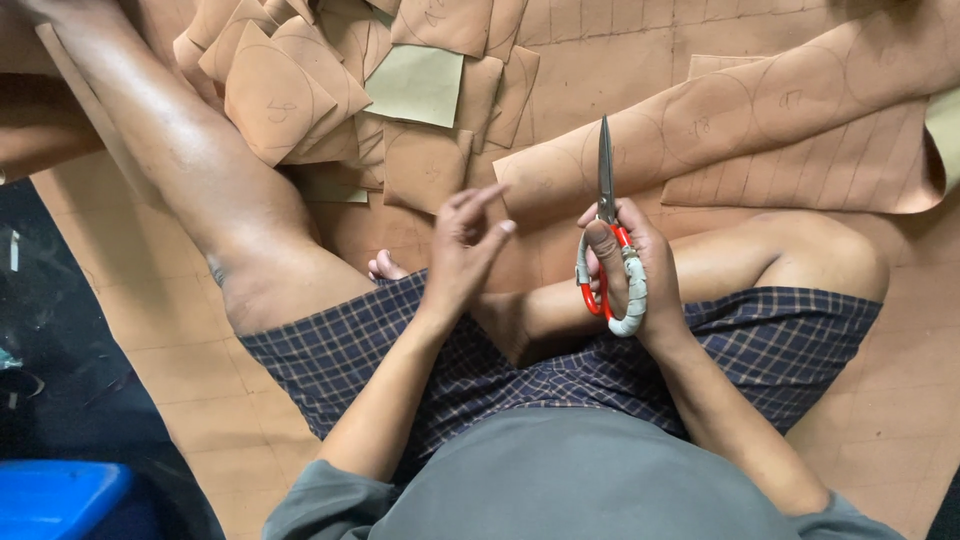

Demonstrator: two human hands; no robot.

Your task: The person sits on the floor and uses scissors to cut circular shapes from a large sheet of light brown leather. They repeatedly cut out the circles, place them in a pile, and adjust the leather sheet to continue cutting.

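My right hand (640, 265) grips a pair of scissors (607, 180) by red handles wrapped in white cord, the shut blades pointing away from me. My left hand (462, 248) hovers just left of it, holding nothing, fingers loosely apart. Right beyond the blade tip lies a long brown leather strip (760, 110) marked with drawn circles. I sit on the floor in checked shorts, one leg stretched to the upper left, the other folded to the right.
A heap of cut brown pieces (290, 80) lies at the upper left, with a pale green piece (415, 85) on top. A large brown sheet (900, 400) covers the floor. A blue object (55, 495) sits at the bottom left on dark floor.
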